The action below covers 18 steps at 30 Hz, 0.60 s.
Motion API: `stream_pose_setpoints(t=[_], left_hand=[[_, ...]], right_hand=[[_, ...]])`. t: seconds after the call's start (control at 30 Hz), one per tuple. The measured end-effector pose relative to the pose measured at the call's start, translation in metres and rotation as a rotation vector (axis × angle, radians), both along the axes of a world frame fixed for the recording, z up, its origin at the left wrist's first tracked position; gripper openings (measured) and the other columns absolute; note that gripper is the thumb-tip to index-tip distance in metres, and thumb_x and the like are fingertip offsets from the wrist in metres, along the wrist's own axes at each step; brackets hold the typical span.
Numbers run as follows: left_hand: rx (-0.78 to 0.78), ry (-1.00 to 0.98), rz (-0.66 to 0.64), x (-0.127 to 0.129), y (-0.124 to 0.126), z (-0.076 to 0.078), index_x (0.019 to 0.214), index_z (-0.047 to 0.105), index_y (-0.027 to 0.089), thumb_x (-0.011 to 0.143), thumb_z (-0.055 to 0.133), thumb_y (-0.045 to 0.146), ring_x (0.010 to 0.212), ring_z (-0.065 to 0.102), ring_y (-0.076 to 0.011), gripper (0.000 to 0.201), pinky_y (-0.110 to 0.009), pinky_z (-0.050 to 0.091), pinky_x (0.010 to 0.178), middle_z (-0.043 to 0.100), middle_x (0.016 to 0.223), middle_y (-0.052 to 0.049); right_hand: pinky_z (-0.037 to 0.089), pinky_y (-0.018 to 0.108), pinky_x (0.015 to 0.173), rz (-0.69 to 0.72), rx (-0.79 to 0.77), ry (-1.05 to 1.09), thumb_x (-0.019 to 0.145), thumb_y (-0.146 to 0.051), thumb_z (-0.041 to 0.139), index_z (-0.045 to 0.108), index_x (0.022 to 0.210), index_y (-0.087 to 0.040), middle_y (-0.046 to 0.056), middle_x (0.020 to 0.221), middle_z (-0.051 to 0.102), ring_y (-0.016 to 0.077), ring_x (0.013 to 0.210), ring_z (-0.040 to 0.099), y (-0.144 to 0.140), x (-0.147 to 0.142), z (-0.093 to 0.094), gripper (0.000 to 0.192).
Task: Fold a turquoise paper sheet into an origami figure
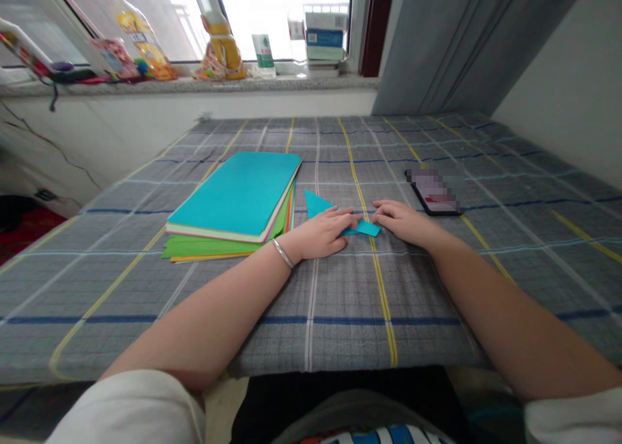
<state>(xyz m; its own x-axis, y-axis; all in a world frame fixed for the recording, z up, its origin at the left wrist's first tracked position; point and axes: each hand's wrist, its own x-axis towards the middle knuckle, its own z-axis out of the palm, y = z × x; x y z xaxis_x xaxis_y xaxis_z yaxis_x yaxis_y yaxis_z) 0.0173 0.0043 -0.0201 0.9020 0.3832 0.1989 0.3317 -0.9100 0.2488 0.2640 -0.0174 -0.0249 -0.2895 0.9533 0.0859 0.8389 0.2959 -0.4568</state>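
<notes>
A folded piece of blue paper (317, 203) lies on the checked cloth, its pointed left part standing out past my left hand. My left hand (323, 233), with a silver bangle at the wrist, rests flat across the middle of the paper and covers part of it. Its fingers are stretched out to the right. At the paper's right end, my right hand (401, 222) lies just beside the narrow tip, fingers extended and a little bent, apparently with nothing between them.
Left of my hands is a stack of coloured paper (238, 194), blue sheet on top. A phone (437, 194) lies to the right. Bottles, a tube (263, 52) and boxes (324, 37) stand along the windowsill (291, 82). A grey curtain (437, 42) hangs at the back right.
</notes>
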Motion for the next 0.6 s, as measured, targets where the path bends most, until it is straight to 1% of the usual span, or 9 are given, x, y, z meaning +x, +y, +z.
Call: stream_pose_setpoints(t=[0.03,0.1,0.17,0.23,0.33,0.47,0.6], left_hand=[[0.017,0.013,-0.005,0.000,0.000,-0.001,0.132,0.049,0.018,0.093,0.047,0.019,0.142,0.037,-0.0252,0.039,-0.052,0.031,0.115,0.046,0.149,-0.011],[0.057,0.054,-0.016,0.001,0.000,-0.003,0.140,0.046,0.022,0.097,0.045,0.026,0.144,0.032,-0.0269,0.043,-0.055,0.029,0.115,0.043,0.151,-0.009],[0.088,0.088,-0.018,0.001,0.000,-0.004,0.142,0.046,0.026,0.098,0.045,0.031,0.145,0.030,-0.0282,0.044,-0.056,0.026,0.115,0.042,0.153,-0.007],[0.098,0.100,-0.015,0.002,0.001,-0.005,0.142,0.047,0.029,0.099,0.045,0.033,0.146,0.029,-0.0282,0.043,-0.056,0.026,0.116,0.041,0.153,-0.006],[0.076,0.105,-0.011,0.002,0.003,-0.004,0.139,0.051,0.029,0.099,0.046,0.033,0.145,0.030,-0.0281,0.041,-0.055,0.026,0.116,0.041,0.153,-0.006],[0.009,0.099,-0.010,0.000,0.003,-0.001,0.131,0.057,0.029,0.099,0.046,0.028,0.145,0.030,-0.0287,0.035,-0.058,0.026,0.114,0.041,0.153,-0.006],[-0.050,0.087,-0.009,-0.001,0.004,0.000,0.120,0.062,0.025,0.098,0.046,0.025,0.146,0.030,-0.0273,0.027,-0.058,0.025,0.115,0.039,0.154,-0.006]], right_hand=[[0.037,0.046,0.109,-0.025,0.028,-0.019,0.090,-0.031,0.050,0.068,0.083,-0.021,0.012,0.133,0.060,0.0263,0.128,0.052,0.001,-0.003,-0.001,0.022],[0.039,0.047,0.106,-0.062,0.080,-0.071,0.087,-0.033,0.055,0.068,0.081,-0.021,0.013,0.132,0.060,0.0277,0.125,0.053,0.001,-0.009,-0.004,0.019],[0.038,0.049,0.107,-0.070,0.108,-0.115,0.084,-0.032,0.060,0.068,0.081,-0.022,0.012,0.131,0.059,0.0286,0.125,0.052,0.001,-0.012,-0.007,0.013],[0.035,0.051,0.108,-0.066,0.104,-0.134,0.082,-0.031,0.063,0.068,0.081,-0.023,0.011,0.132,0.059,0.0292,0.127,0.050,0.001,-0.011,-0.008,0.010],[0.031,0.054,0.110,-0.064,0.069,-0.145,0.082,-0.032,0.064,0.069,0.083,-0.024,0.011,0.135,0.057,0.0293,0.131,0.046,0.001,-0.008,-0.007,0.010],[0.029,0.056,0.111,-0.037,0.024,-0.167,0.082,-0.030,0.062,0.070,0.086,-0.023,0.012,0.141,0.053,0.0300,0.135,0.043,0.000,-0.003,-0.004,0.011],[0.028,0.059,0.111,0.004,-0.046,-0.174,0.082,-0.023,0.058,0.070,0.087,-0.023,0.010,0.147,0.048,0.0324,0.140,0.036,-0.002,0.002,0.001,0.012]])
